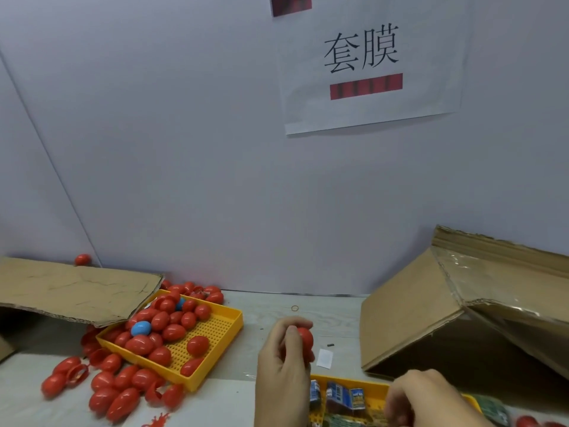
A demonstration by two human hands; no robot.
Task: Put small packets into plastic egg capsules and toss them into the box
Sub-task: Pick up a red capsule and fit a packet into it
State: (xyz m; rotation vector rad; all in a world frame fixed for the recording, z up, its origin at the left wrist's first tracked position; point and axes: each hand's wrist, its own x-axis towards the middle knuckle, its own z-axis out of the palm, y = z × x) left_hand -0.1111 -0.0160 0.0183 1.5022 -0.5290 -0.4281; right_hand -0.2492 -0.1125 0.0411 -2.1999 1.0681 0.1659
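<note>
My left hand (281, 362) is raised over the table and grips a red egg capsule (305, 340) between fingers and thumb. My right hand (428, 399) reaches down into a yellow tray (378, 388) at the bottom edge that holds small blue and dark packets (345, 394); its fingertips are hidden, so what it holds is unclear. A second yellow tray (224, 326) to the left is heaped with red egg capsules (172, 331) and a blue one (141, 328). A cardboard box (431, 309) lies tipped on the right.
Several more red capsules (114, 392) lie loose on the table left of the tray. A flat cardboard flap (70, 288) covers the far left. A small white packet (324, 358) and a rubber band (295, 308) lie mid-table. A wall with a paper sign (366, 72) stands behind.
</note>
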